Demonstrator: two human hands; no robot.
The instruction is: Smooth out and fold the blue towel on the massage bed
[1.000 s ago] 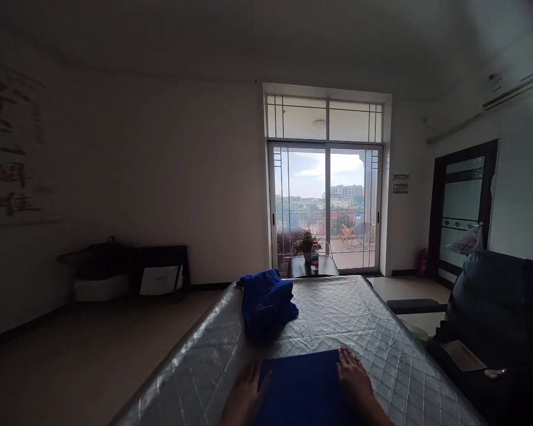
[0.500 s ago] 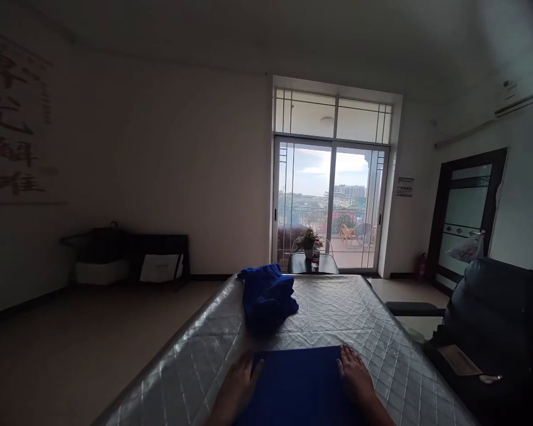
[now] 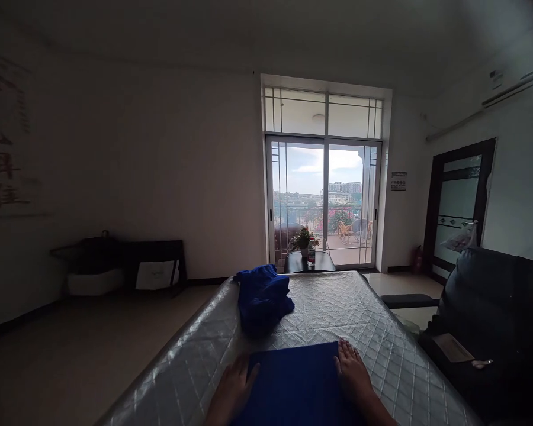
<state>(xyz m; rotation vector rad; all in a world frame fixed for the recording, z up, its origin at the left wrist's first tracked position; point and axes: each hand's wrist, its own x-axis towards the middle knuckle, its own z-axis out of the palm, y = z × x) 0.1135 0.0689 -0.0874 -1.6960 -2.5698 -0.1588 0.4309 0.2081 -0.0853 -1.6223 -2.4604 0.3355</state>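
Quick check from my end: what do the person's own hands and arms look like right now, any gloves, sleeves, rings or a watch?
Both are bare. The left hand and right hand wear no gloves, and no ring shows, though the room is dim. The forearms run off the bottom edge with no sleeve, cuff, watch or band on the part in view. Fingers are plain, without markings.

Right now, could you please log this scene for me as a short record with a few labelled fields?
Left hand: flat at the left edge of the folded blue cloth
Right hand: flat at the cloth's right edge
Surface: quilted silver cover under the cloth
Farther back: crumpled blue cloth pile on the same cover, apart from both hands
Right side: black chair
Background: glass sliding door, small table with potted plant
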